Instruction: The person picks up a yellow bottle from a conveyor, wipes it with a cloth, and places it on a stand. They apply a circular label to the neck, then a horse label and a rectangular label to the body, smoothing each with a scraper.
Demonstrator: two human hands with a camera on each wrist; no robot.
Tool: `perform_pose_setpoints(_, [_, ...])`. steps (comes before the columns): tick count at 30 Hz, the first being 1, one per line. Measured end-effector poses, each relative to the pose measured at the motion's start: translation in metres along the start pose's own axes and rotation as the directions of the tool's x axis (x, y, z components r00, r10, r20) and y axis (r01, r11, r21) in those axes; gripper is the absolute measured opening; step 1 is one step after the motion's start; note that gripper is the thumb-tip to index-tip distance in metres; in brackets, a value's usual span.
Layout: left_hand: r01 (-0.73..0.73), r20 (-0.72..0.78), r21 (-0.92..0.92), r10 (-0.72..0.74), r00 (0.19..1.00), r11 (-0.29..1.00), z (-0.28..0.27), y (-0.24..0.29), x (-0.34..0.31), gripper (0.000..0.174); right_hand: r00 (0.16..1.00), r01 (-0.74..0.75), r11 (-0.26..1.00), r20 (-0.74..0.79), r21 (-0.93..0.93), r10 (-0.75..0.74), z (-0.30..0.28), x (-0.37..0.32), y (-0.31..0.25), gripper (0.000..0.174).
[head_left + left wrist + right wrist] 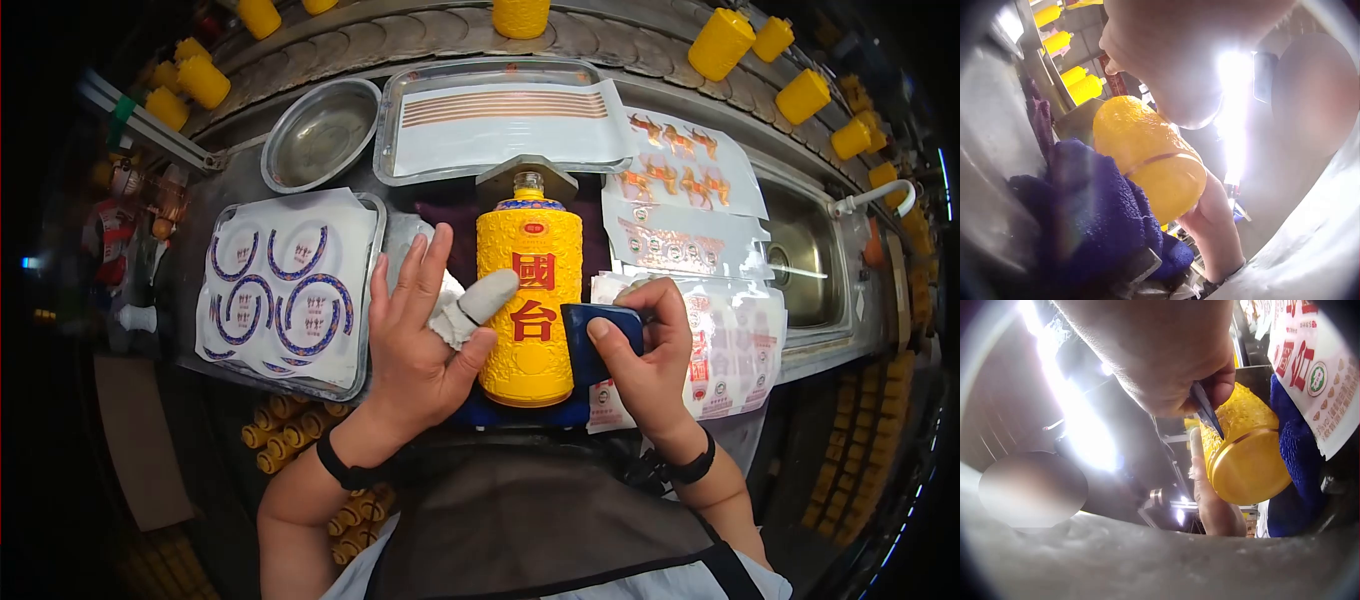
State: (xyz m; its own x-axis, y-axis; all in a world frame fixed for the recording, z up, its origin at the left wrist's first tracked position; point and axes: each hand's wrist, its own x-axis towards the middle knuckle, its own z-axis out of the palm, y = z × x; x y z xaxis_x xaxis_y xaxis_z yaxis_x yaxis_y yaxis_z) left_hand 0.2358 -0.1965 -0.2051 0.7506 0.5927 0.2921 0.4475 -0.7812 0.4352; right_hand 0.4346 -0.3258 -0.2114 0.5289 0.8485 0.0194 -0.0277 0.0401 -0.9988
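Observation:
A yellow embossed bottle [530, 375] with large red characters and an uncapped glass neck lies in front of the person, bottom end toward them. The left hand [420, 345] is at its left side, fingers extended; a white finger cover [488, 297] wraps the index finger, whose tip overlaps the red characters. The right hand [655, 345] pinches a flat dark blue scraper [588, 325] between thumb and fingers, its edge right beside the bottle's right side. In the left wrist view, bunched blue cloth [1094, 200] lies under the bottle.
Decal sheets [735, 345] spread at the right, near a sink [805, 270]. At left, a tray [373, 225] bears sheets of blue arcs. Behind are a metal bowl [320, 135] and another tray [385, 150] with striped decals. Yellow bottles [722, 45] stand along the conveyor [440, 38].

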Motion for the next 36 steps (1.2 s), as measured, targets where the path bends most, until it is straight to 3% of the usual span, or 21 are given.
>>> perform_pose_setpoints(2, [0.055, -0.019, -0.039, -0.056, 0.998, 0.998, 0.001, -0.004, -0.004, 0.045, 1.000, -0.004, 1.000, 0.005, -0.009, 0.004, 0.000, 0.000, 0.000, 0.027])
perform_pose_setpoints(13, [-0.121, -0.024, 0.052, 0.123, 0.992, 0.991, -0.002, 0.015, 0.039, 0.033, 1.000, -0.016, 0.999, -0.013, -0.029, 0.015, 0.000, -0.001, 0.000, 0.026])
perform_pose_setpoints(20, [-0.176, 0.041, 0.037, 0.174, 0.984, 0.984, -0.003, 0.019, 0.023, 0.033, 1.000, 0.022, 0.999, 0.003, -0.038, -0.022, -0.001, 0.001, 0.002, 0.027])
perform_pose_setpoints(33, [0.017, -0.086, -0.158, -0.031, 0.996, 0.987, 0.007, -0.006, 0.018, 0.035, 1.000, 0.017, 1.000, 0.022, -0.002, -0.017, -0.003, 0.002, -0.009, 0.028])
perform_pose_setpoints(36, [-0.109, -0.031, -0.049, 0.108, 0.994, 0.993, -0.002, 0.004, 0.029, 0.034, 0.990, 0.128, 0.990, 0.067, -0.060, -0.124, 0.000, 0.004, -0.017, 0.025])
